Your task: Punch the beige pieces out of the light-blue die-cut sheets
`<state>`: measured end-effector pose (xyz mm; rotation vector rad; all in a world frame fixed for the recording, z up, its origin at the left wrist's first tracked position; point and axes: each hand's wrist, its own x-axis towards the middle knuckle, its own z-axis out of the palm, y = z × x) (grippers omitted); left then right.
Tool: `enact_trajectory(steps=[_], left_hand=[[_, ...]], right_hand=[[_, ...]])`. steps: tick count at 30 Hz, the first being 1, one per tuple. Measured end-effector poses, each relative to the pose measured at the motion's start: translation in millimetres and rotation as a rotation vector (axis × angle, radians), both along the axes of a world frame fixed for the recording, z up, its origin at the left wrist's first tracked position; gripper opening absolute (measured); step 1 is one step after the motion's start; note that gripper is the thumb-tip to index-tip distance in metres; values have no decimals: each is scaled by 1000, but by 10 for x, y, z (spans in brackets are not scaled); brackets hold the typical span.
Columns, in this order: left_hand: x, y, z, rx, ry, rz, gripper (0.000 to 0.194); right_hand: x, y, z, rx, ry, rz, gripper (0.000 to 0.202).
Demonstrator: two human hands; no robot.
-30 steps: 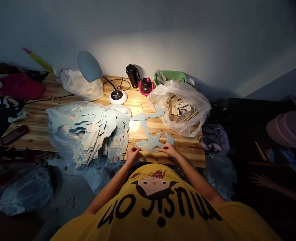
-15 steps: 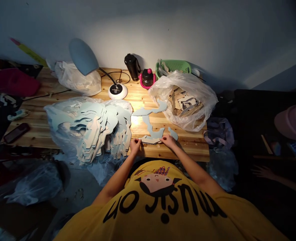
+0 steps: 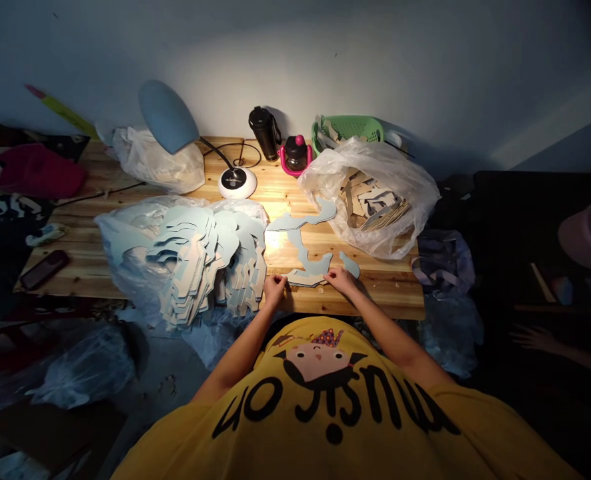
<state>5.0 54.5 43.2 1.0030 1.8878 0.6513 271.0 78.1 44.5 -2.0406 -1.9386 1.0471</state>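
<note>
A pale blue cut-out card piece with a wavy outline lies on the wooden table in front of me. My left hand is pinched at its left end. My right hand pinches its right lower edge, fingers partly hiding it. A second wavy card piece lies just beyond, and a small curved card piece sits beside my right hand. Left of my hands, a large heap of similar card pieces rests overlapping on a plastic bag.
A clear plastic bag of card scraps stands at the right, with a green basket behind it. At the back are a desk lamp, a black tumbler and a pink-handled jar. Another person's hand shows far right.
The whole view has shifted slightly. My hands stay at the two ends of the card piece, with little visible movement.
</note>
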Motion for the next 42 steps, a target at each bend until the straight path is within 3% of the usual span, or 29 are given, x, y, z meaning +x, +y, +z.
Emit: enact_trajectory(steps=[6,9,11,13,15,16,22,29,35,42], left_hand=[[18,46,122,-31,262,-123,20],[59,49,189,78,352,-156,10],[133,48,218,200,365,-306,14],[241,52,223,279,285,-565,27],[355,63,204,273,188,-753,38],[404,71,187,262,164,-787,41],[518,107,89,292,173,-782,32],[589,95,102,274,235,-794,23],[631,101,139,280,313,-824,23],[638,91,143,374,192,-746,17]], right_hand=[[-14,-6,17,10,-11,9,20],[-27,-14,22,8,-13,-6,19],[-32,-20,21,13,-19,-11,20],[-30,-23,16,27,-16,-1,22],[-17,-22,13,44,9,11,24],[-7,-20,11,56,32,15,24],[76,-21,-14,155,103,2,27],[220,-16,-10,183,184,-80,28],[442,-5,-6,219,364,-433,28],[569,-95,-33,217,450,-615,18]])
